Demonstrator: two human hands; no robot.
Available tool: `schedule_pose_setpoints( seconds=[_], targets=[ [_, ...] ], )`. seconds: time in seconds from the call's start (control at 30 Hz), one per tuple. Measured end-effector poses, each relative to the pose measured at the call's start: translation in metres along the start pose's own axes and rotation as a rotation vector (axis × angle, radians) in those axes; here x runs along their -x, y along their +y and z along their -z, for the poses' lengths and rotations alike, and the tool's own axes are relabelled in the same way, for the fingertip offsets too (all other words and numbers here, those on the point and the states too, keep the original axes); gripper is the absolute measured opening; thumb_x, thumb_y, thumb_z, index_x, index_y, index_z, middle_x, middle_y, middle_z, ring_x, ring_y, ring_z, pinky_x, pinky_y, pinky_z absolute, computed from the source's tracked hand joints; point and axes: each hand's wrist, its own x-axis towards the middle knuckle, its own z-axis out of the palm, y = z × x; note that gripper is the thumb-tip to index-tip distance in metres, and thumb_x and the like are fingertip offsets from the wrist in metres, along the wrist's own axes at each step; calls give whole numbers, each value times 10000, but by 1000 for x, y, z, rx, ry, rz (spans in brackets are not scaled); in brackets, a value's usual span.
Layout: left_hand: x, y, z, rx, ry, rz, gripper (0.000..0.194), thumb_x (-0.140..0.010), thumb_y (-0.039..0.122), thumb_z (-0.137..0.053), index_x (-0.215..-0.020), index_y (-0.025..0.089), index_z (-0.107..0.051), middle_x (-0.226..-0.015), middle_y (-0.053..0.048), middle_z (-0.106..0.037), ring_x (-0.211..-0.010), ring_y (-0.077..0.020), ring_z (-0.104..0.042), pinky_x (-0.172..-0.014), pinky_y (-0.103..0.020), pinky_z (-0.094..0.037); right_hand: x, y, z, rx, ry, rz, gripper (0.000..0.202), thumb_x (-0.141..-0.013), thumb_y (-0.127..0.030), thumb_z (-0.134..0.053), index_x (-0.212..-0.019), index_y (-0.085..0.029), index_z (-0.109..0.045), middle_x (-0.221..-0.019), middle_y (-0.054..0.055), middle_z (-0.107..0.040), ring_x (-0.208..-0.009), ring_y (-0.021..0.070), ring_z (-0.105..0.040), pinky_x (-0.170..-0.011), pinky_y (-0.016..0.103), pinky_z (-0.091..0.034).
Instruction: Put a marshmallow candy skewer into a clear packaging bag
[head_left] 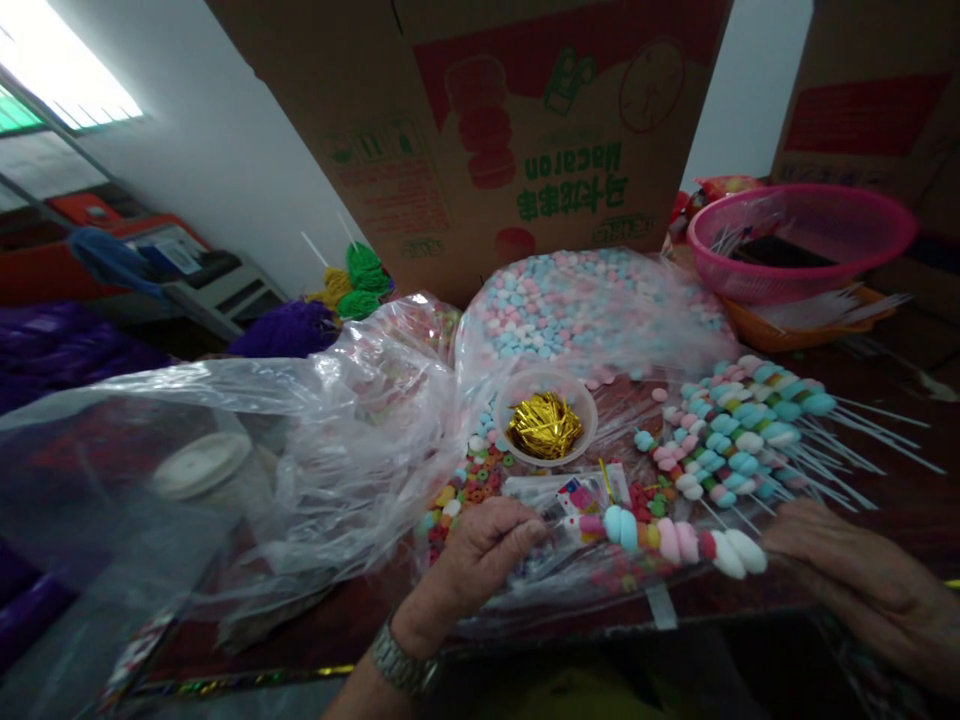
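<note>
A marshmallow skewer [679,540] with twisted blue, pink and white pieces lies nearly level between my two hands. My right hand [847,570] is closed at its white end, around the stick, which the fingers hide. At the other end, my left hand [487,545] has thumb and forefinger pressed together just short of the skewer's tip. What they pinch, if anything, is hidden. Beneath the skewer is a pile of clear printed bags [555,490]. Just beyond stands a round plastic tub [589,430] of gold twist ties [545,425].
Finished skewers [750,430] are heaped at the right. A large clear bag of pastel candies [555,300] lies behind the tub, ring candies [480,475] left of it. A pink basket [802,240] stands back right; a cardboard box [480,130] rises behind. Loose plastic film [322,440] spreads left.
</note>
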Motion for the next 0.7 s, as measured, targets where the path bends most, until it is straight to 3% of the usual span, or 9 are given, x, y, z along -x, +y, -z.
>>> schedule_pose_setpoints(
  seconds=[0.23,0.5,0.7],
  targets=[
    [-2,7,-3,219,-103,166,375,-854,379,-486,-647,110,-645,-612,-27,-612,-583,-107,-530,-562,-186,-398,6,6,20,-33,69,-132,182,-875,-300,-488,-1016,-308,-603,-803,-9,-662,-700,167,-637,-632,205,-519],
    [1,6,-4,387,-99,252,415,-819,467,-515,-694,102,-665,-639,-53,-649,-603,-128,-556,-575,-207,-416,2,-3,-3,-192,-32,-162,96,-861,-223,-513,-886,-248,-602,-732,-2,-622,-655,157,-591,-596,208,-494],
    [2,-3,-1,378,-169,287,482,-801,534,-514,-668,92,-653,-605,-51,-619,-562,-115,-515,-537,-204,-380,3,-1,5,-173,-66,-118,121,-865,-187,-493,-884,-257,-590,-731,-7,-620,-701,165,-601,-614,207,-499]
  ],
)
